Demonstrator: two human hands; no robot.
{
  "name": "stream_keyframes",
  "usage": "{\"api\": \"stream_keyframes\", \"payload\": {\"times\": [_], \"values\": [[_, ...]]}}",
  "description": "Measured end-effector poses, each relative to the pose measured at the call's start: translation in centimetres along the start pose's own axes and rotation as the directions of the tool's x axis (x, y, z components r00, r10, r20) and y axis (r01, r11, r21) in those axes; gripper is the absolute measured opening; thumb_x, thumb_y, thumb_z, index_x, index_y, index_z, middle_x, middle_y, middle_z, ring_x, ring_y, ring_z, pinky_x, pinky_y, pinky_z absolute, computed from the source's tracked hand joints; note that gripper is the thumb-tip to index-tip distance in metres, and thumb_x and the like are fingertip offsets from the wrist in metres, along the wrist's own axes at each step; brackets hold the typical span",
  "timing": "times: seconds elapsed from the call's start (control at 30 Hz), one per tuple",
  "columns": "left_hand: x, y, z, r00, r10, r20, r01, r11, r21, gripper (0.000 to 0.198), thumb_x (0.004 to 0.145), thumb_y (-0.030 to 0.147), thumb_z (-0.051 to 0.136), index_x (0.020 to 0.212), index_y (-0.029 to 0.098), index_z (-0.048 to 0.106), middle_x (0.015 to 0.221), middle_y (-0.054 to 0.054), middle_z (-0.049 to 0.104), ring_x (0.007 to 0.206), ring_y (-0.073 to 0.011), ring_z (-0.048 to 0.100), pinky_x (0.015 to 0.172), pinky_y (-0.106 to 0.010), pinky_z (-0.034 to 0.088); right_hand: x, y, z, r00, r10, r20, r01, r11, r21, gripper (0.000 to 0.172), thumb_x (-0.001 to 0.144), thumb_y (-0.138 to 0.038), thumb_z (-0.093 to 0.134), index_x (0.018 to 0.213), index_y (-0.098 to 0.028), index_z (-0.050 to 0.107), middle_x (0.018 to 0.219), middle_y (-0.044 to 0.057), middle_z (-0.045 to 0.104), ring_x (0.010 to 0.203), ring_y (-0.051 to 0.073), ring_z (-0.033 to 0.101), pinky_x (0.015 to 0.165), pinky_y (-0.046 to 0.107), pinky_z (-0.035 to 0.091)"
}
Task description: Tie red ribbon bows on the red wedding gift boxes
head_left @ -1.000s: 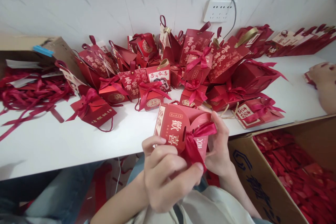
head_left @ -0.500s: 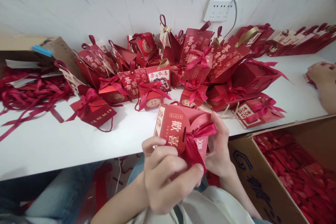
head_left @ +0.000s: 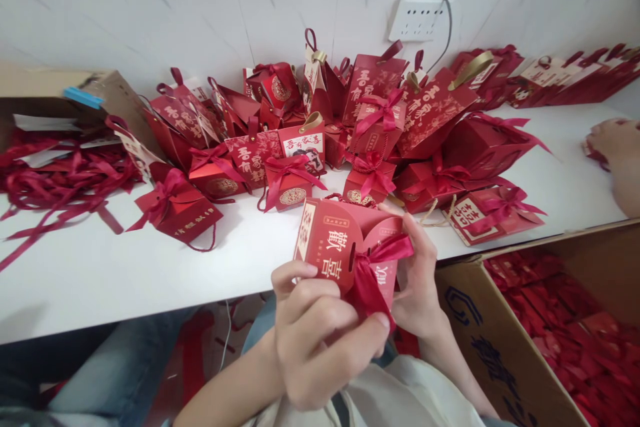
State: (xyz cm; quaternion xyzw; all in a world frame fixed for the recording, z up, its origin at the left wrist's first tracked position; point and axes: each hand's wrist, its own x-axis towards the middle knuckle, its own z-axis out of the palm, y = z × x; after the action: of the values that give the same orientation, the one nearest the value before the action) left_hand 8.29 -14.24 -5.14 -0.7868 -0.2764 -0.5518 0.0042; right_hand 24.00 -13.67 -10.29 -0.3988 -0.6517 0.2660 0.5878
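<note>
A red gift box (head_left: 330, 247) with pale lettering is held up over the table's front edge, tilted toward me. A dark pink satin ribbon (head_left: 370, 287) is tied at its middle. My left hand (head_left: 317, 340) is closed at the near side of the box, with thumb and forefinger by the hanging ribbon end. My right hand (head_left: 420, 280) grips the box from its right side; some of those fingers are hidden behind it. Just past the held box stand a small ribboned box (head_left: 367, 183) and another with a round gold emblem (head_left: 290, 180).
Several red gift boxes and bags line the white table (head_left: 240, 263) along the wall. Loose ribbons (head_left: 65, 180) lie at left beside a cardboard box (head_left: 115, 93). An open carton (head_left: 480, 333) of red packages stands at right. Another person's hand (head_left: 617, 147) rests at the right edge.
My hands and the gift box have hardly moved. The other person's hand at the right edge has shifted slightly and changed its pose.
</note>
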Motion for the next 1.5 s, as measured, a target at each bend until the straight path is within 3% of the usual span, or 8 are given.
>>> {"api": "stream_keyframes", "payload": {"times": [0.53, 1.5], "values": [[-0.09, 0.07, -0.08, 1.0, -0.002, 0.018, 0.002, 1.0, -0.001, 0.008, 0.078, 0.011, 0.063, 0.077, 0.018, 0.066, 0.057, 0.005, 0.052, 0.064, -0.0096, 0.047, 0.08, -0.034, 0.039, 0.11, -0.31, -0.04, 1.0, 0.005, 0.003, -0.005, 1.0, -0.027, 0.101, 0.061, -0.028, 0.082, 0.142, -0.039, 0.021, 0.145, 0.008, 0.034, 0.129, 0.033, 0.04, 0.1, 0.056, 0.041], [0.3, 0.34, -0.5, 1.0, -0.003, 0.005, 0.003, 1.0, 0.014, 0.008, 0.076, 0.011, 0.064, 0.075, 0.018, 0.064, 0.052, 0.006, 0.052, 0.06, -0.0096, 0.048, 0.078, -0.033, 0.04, 0.18, -0.78, 0.06, 1.0, 0.002, -0.02, -0.002, 1.0, -0.029, 0.1, 0.061, -0.029, 0.082, 0.14, -0.039, 0.023, 0.147, 0.006, 0.032, 0.131, 0.033, 0.037, 0.103, 0.056, 0.037]]}}
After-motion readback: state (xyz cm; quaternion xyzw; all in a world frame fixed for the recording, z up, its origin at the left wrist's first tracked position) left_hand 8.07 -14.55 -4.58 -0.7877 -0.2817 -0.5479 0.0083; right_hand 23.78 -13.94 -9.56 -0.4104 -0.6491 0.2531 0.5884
